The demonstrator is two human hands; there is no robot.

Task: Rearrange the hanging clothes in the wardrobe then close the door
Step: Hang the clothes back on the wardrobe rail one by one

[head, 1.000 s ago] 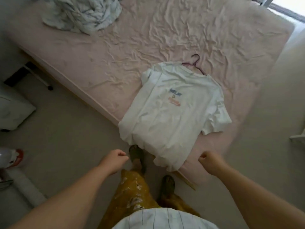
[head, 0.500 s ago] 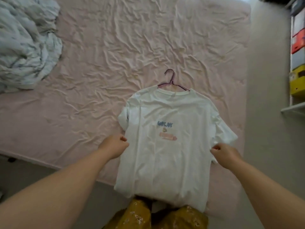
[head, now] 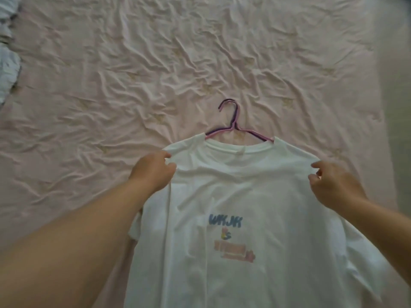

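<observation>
A white T-shirt (head: 240, 196) with a blue and pink chest print lies front up on the bed, still on a pink and purple wire hanger (head: 233, 123) whose hook points away from me. My left hand (head: 153, 172) pinches the shirt's left shoulder. My right hand (head: 333, 185) pinches the fabric at the right shoulder. The hanger's arms are hidden inside the shirt. No wardrobe is in view.
A wrinkled pink bedsheet (head: 133, 74) fills most of the view. Crumpled pale blue bedding (head: 7, 52) sits at the far left edge. A strip of grey floor (head: 398, 107) runs along the bed's right side.
I have leaned in over the bed. Both hands moved up from the shirt's sides to its shoulders and took hold of the fabric there.
</observation>
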